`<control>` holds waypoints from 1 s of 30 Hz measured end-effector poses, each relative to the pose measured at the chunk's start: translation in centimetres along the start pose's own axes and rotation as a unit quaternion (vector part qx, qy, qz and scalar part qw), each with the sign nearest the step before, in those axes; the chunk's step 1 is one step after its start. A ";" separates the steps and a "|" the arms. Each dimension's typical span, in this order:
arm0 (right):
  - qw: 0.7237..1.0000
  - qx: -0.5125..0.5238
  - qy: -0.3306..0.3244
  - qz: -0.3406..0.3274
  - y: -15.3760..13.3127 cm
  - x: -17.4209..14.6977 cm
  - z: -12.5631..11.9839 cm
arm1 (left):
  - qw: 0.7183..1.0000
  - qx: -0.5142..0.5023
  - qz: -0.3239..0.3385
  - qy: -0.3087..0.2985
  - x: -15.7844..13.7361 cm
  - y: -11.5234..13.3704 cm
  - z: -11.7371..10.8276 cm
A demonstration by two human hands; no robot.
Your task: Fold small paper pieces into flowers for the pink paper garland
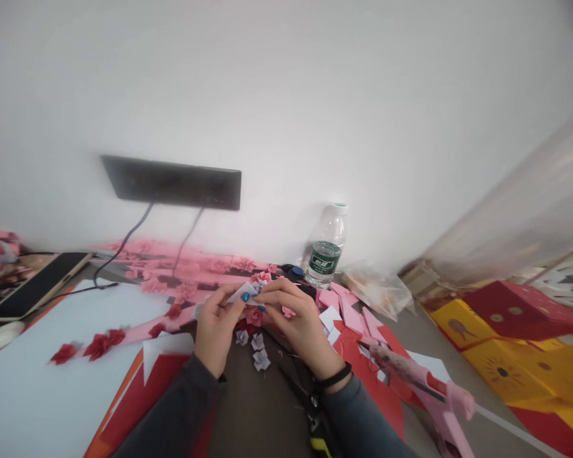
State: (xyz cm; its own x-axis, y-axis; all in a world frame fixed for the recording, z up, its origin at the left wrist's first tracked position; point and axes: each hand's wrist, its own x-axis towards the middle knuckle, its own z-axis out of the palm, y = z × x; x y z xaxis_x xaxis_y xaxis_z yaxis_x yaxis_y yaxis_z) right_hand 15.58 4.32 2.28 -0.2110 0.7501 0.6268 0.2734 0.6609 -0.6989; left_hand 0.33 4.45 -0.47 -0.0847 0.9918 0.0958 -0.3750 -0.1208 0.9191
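Observation:
Between my fingertips, in the middle of the head view, is a small folded piece of white paper. My left hand pinches its left side, with the thumb on top. My right hand has its fingers closed at the paper's right edge. Several small pale paper flowers lie on the table just below my hands. Pink and red paper flowers sit right behind and under the fingers, partly hidden. A pair of scissors lies beside my right wrist, partly covered by the forearm.
A water bottle stands near the wall. To the right lie pink and red paper sheets, a pink glue gun and yellow and red boxes. On the left are white sheets, a phone and a flower-trimmed pink strip.

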 end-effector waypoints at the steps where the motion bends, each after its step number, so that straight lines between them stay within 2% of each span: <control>1: 1.000 0.008 0.004 0.010 -0.1 0.0 0.0 | 1.000 0.008 -0.001 -0.008 0.0 0.0 0.0; 8: 0.990 0.097 0.022 0.102 -0.3 0.4 0.0 | 0.997 0.056 -0.013 -0.050 -0.3 -0.1 0.1; 13: 0.974 0.156 0.014 0.162 0.3 0.3 0.1 | 0.995 0.067 0.014 -0.073 -0.4 0.0 0.1; 20: 0.963 0.193 0.013 0.189 0.4 0.2 0.2 | 0.992 0.098 0.040 -0.062 -0.4 0.2 0.2; 30: 0.960 0.210 0.022 0.186 0.9 0.2 0.4 | 0.989 0.116 0.058 -0.065 -0.4 0.5 0.5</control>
State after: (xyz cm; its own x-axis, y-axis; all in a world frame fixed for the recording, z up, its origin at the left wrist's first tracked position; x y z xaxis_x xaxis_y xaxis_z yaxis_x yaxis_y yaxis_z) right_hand 15.42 5.03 1.64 -0.1308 0.9400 0.3150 -0.0823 0.3063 -0.9484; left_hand 0.65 4.02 0.12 0.0098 0.9706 0.2407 -0.1472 -0.2367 0.9604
